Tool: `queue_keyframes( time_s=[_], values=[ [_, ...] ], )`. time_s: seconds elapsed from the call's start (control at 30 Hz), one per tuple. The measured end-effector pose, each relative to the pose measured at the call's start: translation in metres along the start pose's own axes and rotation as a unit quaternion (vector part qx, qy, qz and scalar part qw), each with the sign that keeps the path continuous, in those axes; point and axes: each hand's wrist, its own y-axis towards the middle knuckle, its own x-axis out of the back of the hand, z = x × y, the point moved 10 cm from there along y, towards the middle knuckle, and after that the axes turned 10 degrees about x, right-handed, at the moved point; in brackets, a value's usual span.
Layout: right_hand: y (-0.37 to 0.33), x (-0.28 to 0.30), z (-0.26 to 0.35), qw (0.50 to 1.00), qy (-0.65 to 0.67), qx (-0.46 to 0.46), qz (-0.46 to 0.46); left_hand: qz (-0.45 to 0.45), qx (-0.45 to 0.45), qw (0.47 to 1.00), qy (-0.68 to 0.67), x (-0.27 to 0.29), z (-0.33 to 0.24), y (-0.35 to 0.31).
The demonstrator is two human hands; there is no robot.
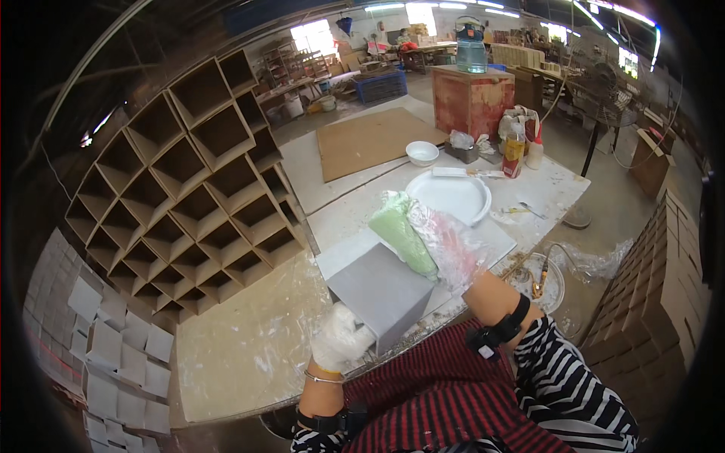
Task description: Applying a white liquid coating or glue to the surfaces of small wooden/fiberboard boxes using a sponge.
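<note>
The left hand (340, 337), in a thin plastic glove, grips the near corner of the grey box (381, 294) so it stays put on the messy white table (249, 347). At about one o'clock from it, the gloved right hand (453, 249) clutches a soft green sponge (402, 235), maybe a cloth, against the box's far edge. Farther off sit a smooth round white plate (453, 196) and, at ten o'clock, brown cardboard cubbyholes (189, 189).

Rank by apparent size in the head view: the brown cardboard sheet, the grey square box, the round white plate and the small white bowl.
1. Brown cardboard sheet.
2. Grey square box, though it is closest to the camera, so this rank is unsure.
3. Round white plate.
4. Small white bowl.
</note>
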Motion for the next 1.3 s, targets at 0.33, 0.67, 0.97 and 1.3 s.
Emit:
queue_keyframes(
  time_s=[0.33, 0.67, 0.97, 1.3],
  values=[
    [-0.023, -0.041, -0.012, 0.792, 0.566, -0.217, -0.074, -0.208, 0.102, 0.959, -0.162, 0.017, 0.071, -0.017],
    [-0.037, -0.038, -0.016, 0.824, 0.524, -0.205, -0.058, -0.190, 0.074, 0.972, -0.115, 0.025, 0.073, -0.013],
    [-0.045, -0.013, 0.030, 0.999, 0.009, 0.022, -0.039, -0.019, 0.003, 0.663, -0.748, -0.004, 0.089, -0.020],
    [-0.004, -0.010, 0.065, 0.969, 0.242, -0.040, -0.011, -0.162, 0.123, 0.776, -0.597, 0.025, 0.096, -0.008]
  ],
)
